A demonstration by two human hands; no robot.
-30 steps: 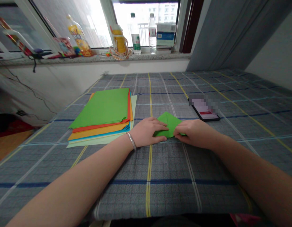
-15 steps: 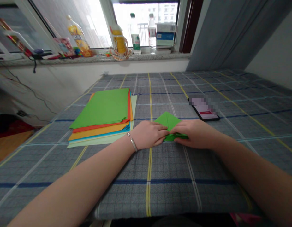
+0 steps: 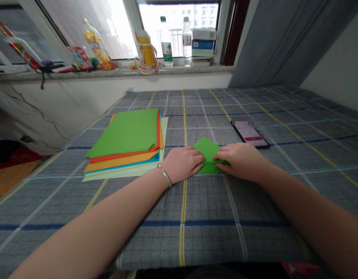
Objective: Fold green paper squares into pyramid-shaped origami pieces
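Observation:
A folded sheet of green paper (image 3: 206, 149) lies on the checked tablecloth in front of me, its pointed corner facing away. A crease runs up its middle, and a folded edge crosses it from side to side. My left hand (image 3: 184, 163), with a silver bangle at the wrist, presses its fingers on the paper's left side. At the right side, my right hand (image 3: 239, 161) pinches the folded edge between thumb and fingers. Both hands cover the outer parts of the paper.
To the left lies a stack of coloured paper (image 3: 126, 130), green on top. A phone (image 3: 250, 135) with a lit screen rests at the right. Bottles (image 3: 166, 46) and boxes (image 3: 202, 44) stand on the windowsill (image 3: 179, 70) beyond the checked tablecloth (image 3: 155, 236).
My hands have moved slightly apart along the fold, the right one to the right and up a little. More of the paper's middle shows, and the folded edge looks flatter.

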